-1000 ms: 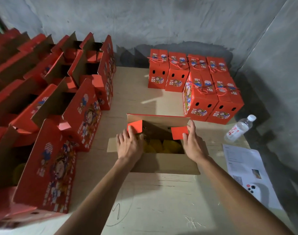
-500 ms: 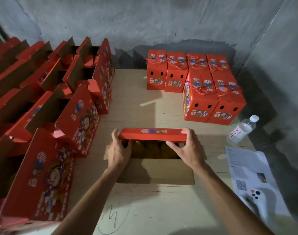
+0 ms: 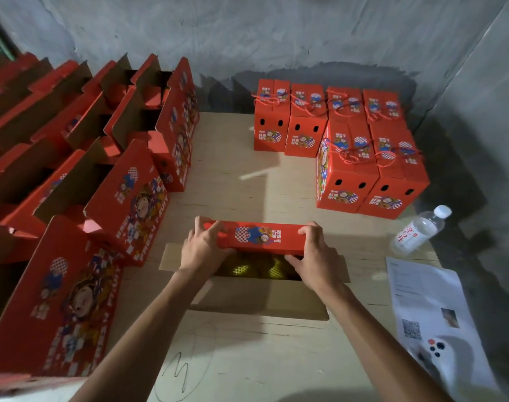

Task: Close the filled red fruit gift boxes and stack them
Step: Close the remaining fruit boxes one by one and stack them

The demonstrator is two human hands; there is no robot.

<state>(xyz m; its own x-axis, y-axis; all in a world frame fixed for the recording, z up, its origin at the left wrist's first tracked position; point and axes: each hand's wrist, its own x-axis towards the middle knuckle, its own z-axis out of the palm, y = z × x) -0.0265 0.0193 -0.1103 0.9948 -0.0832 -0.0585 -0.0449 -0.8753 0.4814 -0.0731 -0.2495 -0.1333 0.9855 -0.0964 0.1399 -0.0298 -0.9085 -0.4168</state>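
An open red gift box [image 3: 259, 303] stands in the middle of the wooden table, its near brown flap lying flat toward me. Yellow fruit in net sleeves [image 3: 241, 268] shows inside. The far red lid flap [image 3: 262, 237], printed with a cartoon figure, is folded over the opening. My left hand [image 3: 202, 246] grips the flap's left end, fingers curled over its top edge. My right hand [image 3: 312, 256] grips its right end, thumb underneath. Closed red boxes with rope handles [image 3: 369, 172] sit stacked at the back right.
Several open red boxes [image 3: 125, 192] with raised flaps crowd the left side. A water bottle [image 3: 420, 230] lies at the right, near a printed sheet [image 3: 427, 303] and a white phone [image 3: 439, 355]. Grey walls close the back and right.
The far red flap was folded from upright down over the fruit. Both hands moved from the side flaps to the ends of this flap and now turn its printed face upward.
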